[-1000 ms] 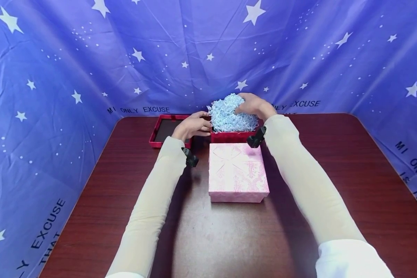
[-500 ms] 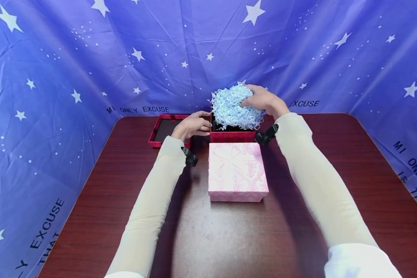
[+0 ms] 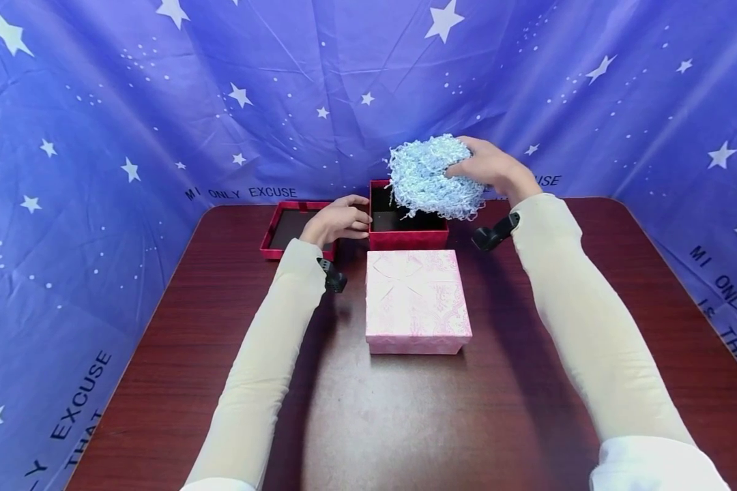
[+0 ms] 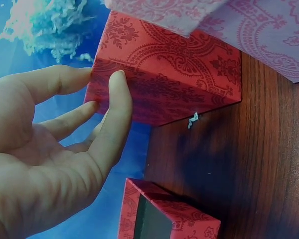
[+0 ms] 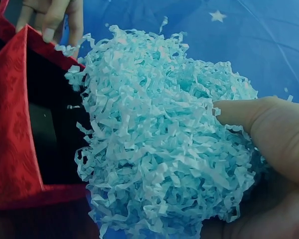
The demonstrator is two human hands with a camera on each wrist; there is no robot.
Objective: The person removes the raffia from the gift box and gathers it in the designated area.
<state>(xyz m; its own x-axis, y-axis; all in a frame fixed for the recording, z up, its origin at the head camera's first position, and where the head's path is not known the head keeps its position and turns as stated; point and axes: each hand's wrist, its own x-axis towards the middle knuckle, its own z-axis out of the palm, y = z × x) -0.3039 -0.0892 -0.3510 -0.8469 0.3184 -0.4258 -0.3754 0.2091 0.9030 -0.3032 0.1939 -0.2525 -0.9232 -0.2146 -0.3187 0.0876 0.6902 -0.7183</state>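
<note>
My right hand [image 3: 488,165] grips a large clump of light-blue shredded paper [image 3: 432,179], held up over the right side of an uncovered red box [image 3: 408,240]. In the right wrist view the thumb presses into the clump [image 5: 164,134], and the other fingers are mostly hidden behind it. The box's dark inside shows beside it, with a few small scraps. At the box's left wall is my left hand [image 3: 338,221]. Its fingers, extended and only slightly bent, touch the red patterned side [image 4: 159,69] in the left wrist view.
A closed pink patterned box [image 3: 416,300] with a bow stands right in front of the red one. The red lid [image 3: 270,254] lies inside-up to the left. A paper scrap [image 4: 193,120] rests on the brown table [image 3: 393,416]. A blue starry curtain [image 3: 295,102] hangs behind.
My right hand has lifted the shredded paper up out of the red box and carried it to the right, uncovering the dark inside. The left hand stays at the box's wall.
</note>
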